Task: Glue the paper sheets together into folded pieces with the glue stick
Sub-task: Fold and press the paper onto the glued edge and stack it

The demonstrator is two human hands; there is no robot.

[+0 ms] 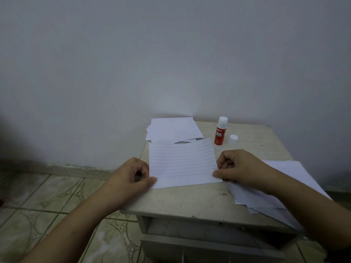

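1. Lined sheet [181, 160] lies flat mid-bench, near edge turned up into a narrow folded strip. Left hand [133, 175] pinches the strip's left end between thumb and curled fingers; right hand [237, 168] pinches the right end the same way.
2. Glue stick [220, 132] stands upright behind the sheet, well clear of both hands. Its cap [233, 139] sits just beside it, so the stick is open.
3. Risk: the fold may go skew if one hand pulls harder, leaving uneven edges to glue.
4. Risk: the open stick may dry out, or tip if the right hand sweeps back.
5. Risk: the sheet's left edge overhangs the bench [190, 198] and could slide off once released.
6. White folded papers [173, 129] stacked at the rear; loose lined sheets [266, 196] under the right forearm, overhanging the front corner.
7. Bench: small, pale, scuffed, open shelf below. Plain grey wall [171, 54]; patterned tile floor [47, 196].
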